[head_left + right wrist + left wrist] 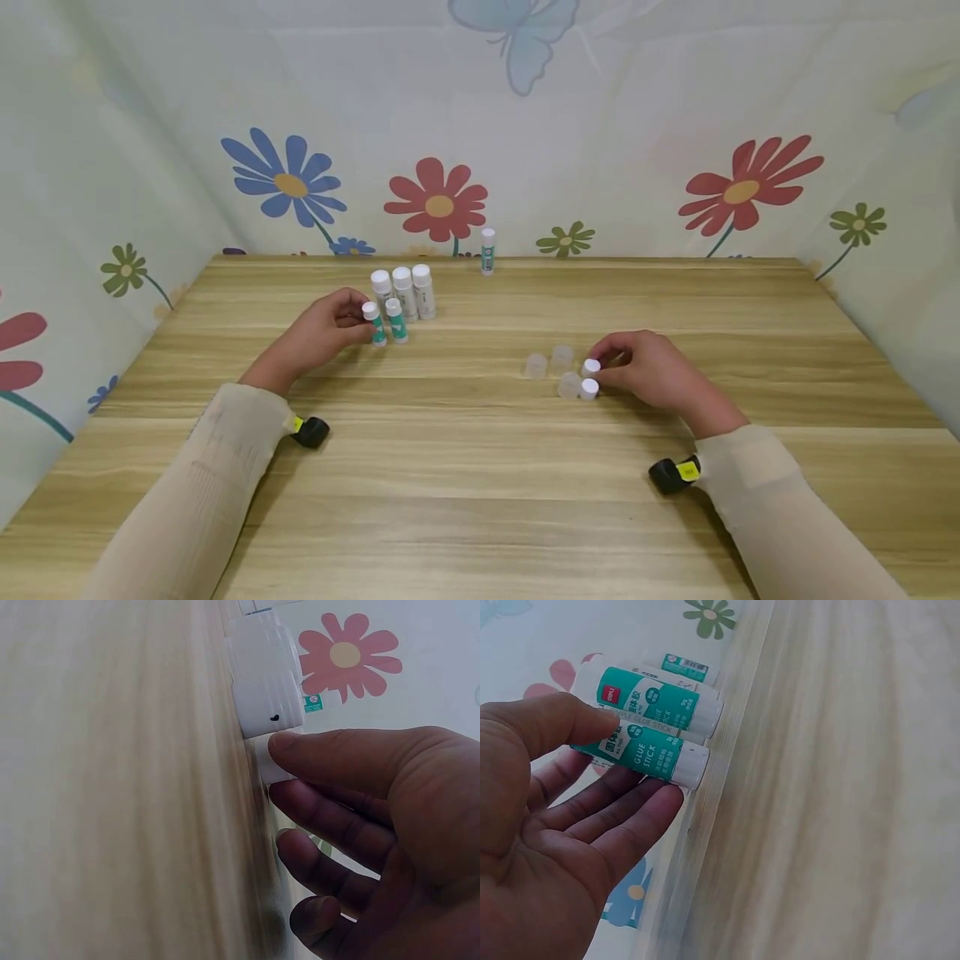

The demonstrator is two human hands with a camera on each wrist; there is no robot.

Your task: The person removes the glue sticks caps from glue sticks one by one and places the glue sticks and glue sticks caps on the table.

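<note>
At the left of the table, my left hand pinches a small green-and-white glue stick between thumb and fingers. The stick stands upright, and a second green glue stick stands just to its right. Their green labels face the left wrist view, where the thumb lies on the nearer stick. Over on the right, my right hand holds a small white cap between thumb and index finger. Another white cap, which has a dark mark in the right wrist view, sits in front of it.
Three larger white sticks stand close behind the green ones. A lone glue stick stands at the table's back edge by the flowered cloth. Three translucent caps sit left of the white caps. Bare wooden tabletop lies between the arms.
</note>
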